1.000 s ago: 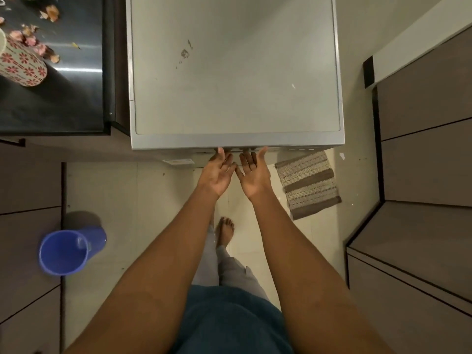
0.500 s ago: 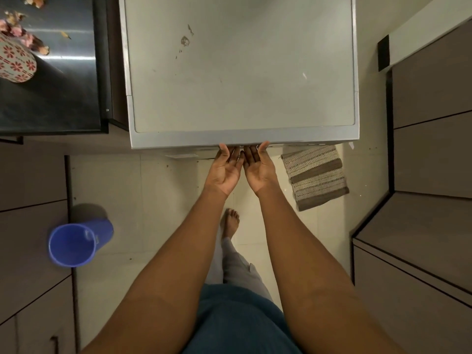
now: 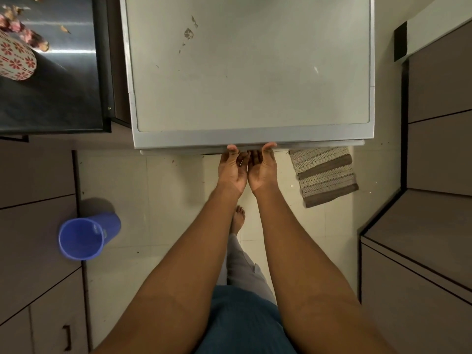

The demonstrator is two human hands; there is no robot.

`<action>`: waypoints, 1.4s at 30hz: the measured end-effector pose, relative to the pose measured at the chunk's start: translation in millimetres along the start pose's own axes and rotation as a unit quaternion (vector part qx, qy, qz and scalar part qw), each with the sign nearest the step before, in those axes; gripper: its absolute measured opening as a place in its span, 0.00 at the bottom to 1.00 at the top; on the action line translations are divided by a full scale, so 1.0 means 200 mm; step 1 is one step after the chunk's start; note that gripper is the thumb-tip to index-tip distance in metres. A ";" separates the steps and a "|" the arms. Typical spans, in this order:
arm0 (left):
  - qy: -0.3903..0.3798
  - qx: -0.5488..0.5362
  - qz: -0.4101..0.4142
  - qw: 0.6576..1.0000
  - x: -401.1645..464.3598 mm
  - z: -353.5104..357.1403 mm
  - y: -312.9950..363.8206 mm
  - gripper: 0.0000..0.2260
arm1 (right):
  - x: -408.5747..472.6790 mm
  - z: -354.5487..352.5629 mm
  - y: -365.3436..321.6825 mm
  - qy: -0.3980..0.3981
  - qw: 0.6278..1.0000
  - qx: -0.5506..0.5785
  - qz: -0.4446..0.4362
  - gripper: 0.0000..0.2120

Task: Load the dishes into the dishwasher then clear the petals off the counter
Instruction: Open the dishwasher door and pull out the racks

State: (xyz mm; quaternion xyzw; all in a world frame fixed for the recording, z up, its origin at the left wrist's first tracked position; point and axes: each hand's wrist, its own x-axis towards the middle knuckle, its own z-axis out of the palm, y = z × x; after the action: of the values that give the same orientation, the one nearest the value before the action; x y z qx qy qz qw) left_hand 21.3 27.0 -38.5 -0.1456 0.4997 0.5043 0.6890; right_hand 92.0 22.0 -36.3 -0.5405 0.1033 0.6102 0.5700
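Both hands, left hand (image 3: 232,169) and right hand (image 3: 263,167), grip the dishwasher (image 3: 250,72) door's front lip, fingers curled under it.

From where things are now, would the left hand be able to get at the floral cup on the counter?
Probably yes. The left hand grips the dishwasher's front edge and would have to let go first. The floral cup stands on the counter to its left, with nothing between them.
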 end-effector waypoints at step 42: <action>0.363 0.623 0.129 0.681 -0.55 -0.83 -0.58 0.56 | -0.46 -1.24 0.11 -0.095 0.415 -0.874 -0.235 0.33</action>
State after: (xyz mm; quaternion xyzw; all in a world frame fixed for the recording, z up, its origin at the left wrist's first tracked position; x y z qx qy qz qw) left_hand 30.0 -201.9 -58.4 0.2113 0.9232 0.0679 0.3137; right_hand 187.4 -223.0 -72.4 -0.6885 -0.6718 0.2605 -0.0826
